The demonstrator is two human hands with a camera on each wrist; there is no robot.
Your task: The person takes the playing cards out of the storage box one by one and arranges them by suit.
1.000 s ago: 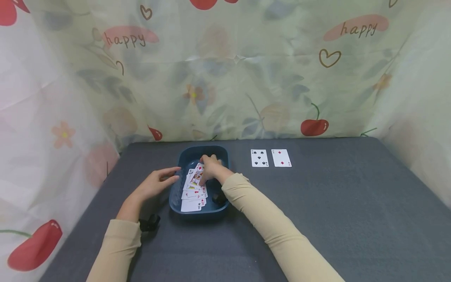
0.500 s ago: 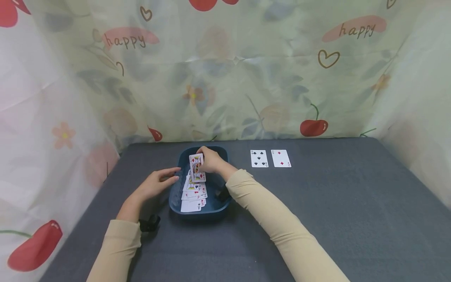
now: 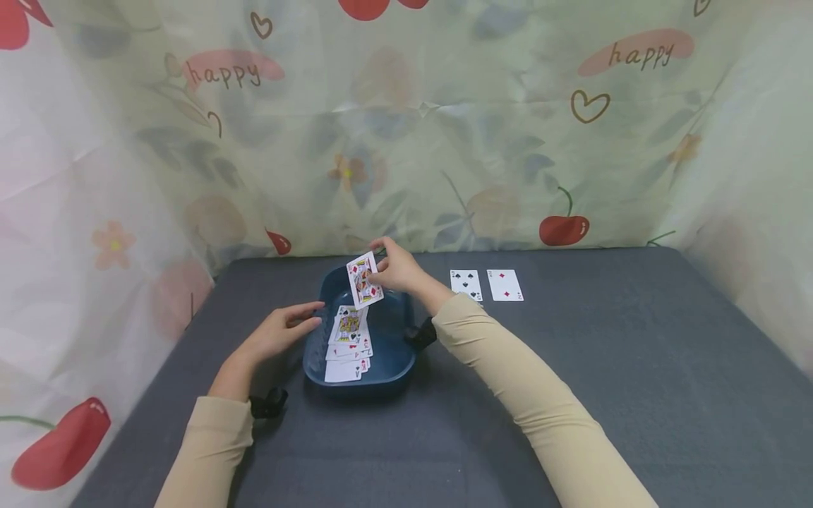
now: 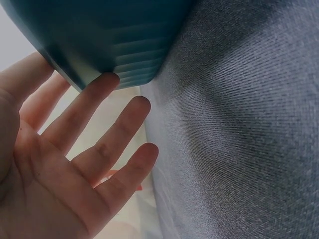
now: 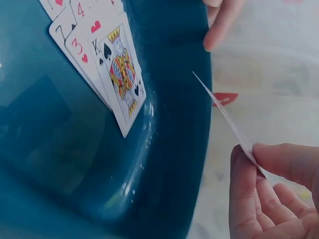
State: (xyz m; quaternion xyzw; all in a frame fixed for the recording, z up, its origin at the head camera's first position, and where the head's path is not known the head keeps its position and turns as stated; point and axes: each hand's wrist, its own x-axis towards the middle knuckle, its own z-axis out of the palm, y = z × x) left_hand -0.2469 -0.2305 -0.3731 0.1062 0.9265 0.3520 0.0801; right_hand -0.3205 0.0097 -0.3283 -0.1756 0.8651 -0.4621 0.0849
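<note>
A blue plastic tray (image 3: 395, 363) stands at the left of the table, with overlapping playing cards inside. On top of that pile lies a king of spades (image 5: 122, 74); a three of hearts (image 5: 79, 47) and a seven of spades (image 5: 60, 32) peek out beneath. Over the tray's far end, my right hand (image 3: 403, 271) pinches a red diamond face playing card (image 3: 363, 281) between thumb and fingers, tilted and seen edge-on in the right wrist view. My left hand (image 3: 279, 335) has its fingers loosely extended, fingertips right at the tray's left rim.
Two cards lie face up side by side to the right of the tray: a five of spades (image 3: 466, 282) and a two of diamonds (image 3: 505, 286). Dark grey cloth (image 3: 603, 381) covers the table. A printed curtain (image 3: 432, 141) hangs behind its far edge.
My right hand has lifted the diamond face card off the pile, up and slightly right, uncovering the king of spades. The left hand has stayed at the rim.
</note>
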